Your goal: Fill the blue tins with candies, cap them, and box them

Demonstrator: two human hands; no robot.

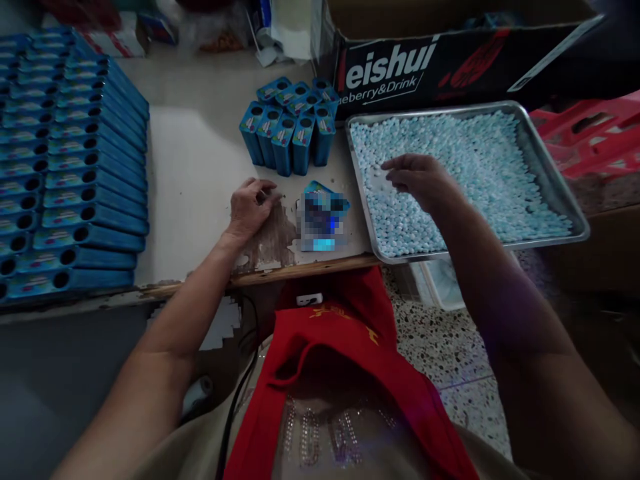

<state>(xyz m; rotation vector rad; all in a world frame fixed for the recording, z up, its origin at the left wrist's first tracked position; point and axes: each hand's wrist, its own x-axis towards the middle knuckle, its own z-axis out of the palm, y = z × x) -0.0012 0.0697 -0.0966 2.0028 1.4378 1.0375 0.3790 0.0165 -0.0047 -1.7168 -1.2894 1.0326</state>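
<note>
Pale blue candies fill the steel tray (550, 170) on the counter's (200, 173) right; right hand (417, 180) over them, fingers pinched together. Left hand (250, 208) rests curled, apparently empty, beside a blue case (323, 217). Tray overhangs the edge: a nudge could spill candies

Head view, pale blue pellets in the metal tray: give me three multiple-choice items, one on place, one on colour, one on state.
1. Where is the right hand?
A over the shallow metal tray of pale blue pellets
B on the black cardboard box
C under the table

2. What colour are the small upright boxes with round holes?
A red
B blue
C yellow

3. How is the left hand?
A raised in the air
B gripping a box
C resting on the worn tabletop

A: its fingers hang above the pellets. B: all are blue. C: it lies on the table, holding no box.
</note>
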